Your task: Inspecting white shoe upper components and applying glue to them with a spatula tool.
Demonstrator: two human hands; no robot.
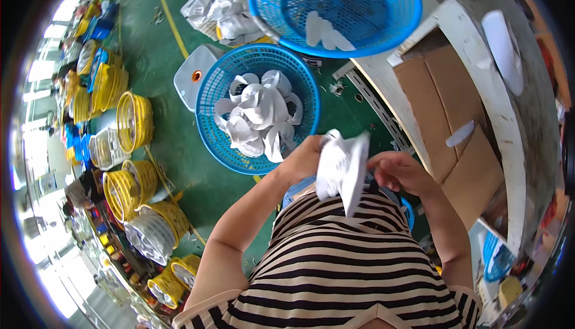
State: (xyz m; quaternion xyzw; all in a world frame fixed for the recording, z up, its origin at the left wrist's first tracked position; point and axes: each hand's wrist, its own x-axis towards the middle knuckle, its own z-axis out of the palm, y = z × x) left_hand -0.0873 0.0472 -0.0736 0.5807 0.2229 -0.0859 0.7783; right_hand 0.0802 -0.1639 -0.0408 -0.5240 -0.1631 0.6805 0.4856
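Observation:
My left hand (304, 160) is closed on the edge of a white shoe upper (339, 167), which hangs in front of my striped shirt and is slightly blurred. Just right of the shoe upper is my right hand (402, 173), its fingers loosely bent and apart, with nothing seen in them. Beyond my left hand, a round blue basket (206, 130) holds a heap of similar curved white pieces (259, 110). A larger blue basket (413, 5) stands farther off, with a few white pieces (326, 32) inside near its front wall.
At right, a worn white-edged bench (473, 35) holds a folded cardboard sheet (446, 95) and flat white pieces (502, 50). A grey stool (190, 83) sits behind the nearer basket. Yellow baskets (135, 122) line the left side of the green floor (171, 107).

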